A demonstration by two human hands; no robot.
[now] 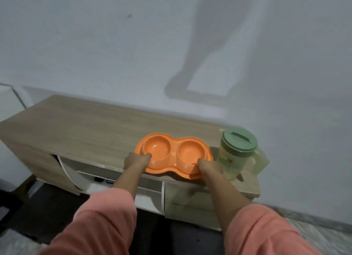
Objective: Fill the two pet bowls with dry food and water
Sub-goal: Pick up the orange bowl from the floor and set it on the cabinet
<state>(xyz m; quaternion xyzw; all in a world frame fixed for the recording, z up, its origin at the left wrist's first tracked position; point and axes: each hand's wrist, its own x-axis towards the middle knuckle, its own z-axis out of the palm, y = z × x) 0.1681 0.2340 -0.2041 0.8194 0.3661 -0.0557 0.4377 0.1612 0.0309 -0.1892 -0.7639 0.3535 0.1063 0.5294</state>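
An orange double pet bowl (pixel 172 140) with two round wells, both with nothing in them, lies near the front edge of a low wooden cabinet. My left hand (pixel 136 160) grips its near left rim, thumb over the edge of the left well. On the near right rim my right hand (pixel 209 167) holds the dish the same way. Just to the right stands a pale green translucent jug (pixel 236 159) with a darker green lid; how much it holds I cannot tell. No dry food is in view.
The wooden cabinet top (pixel 91 125) stretches to the left against a white wall. Below it, a door (pixel 65 171) hangs open over a white shelf with small dark items. Dark floor lies in front; a patterned surface shows at the lower right.
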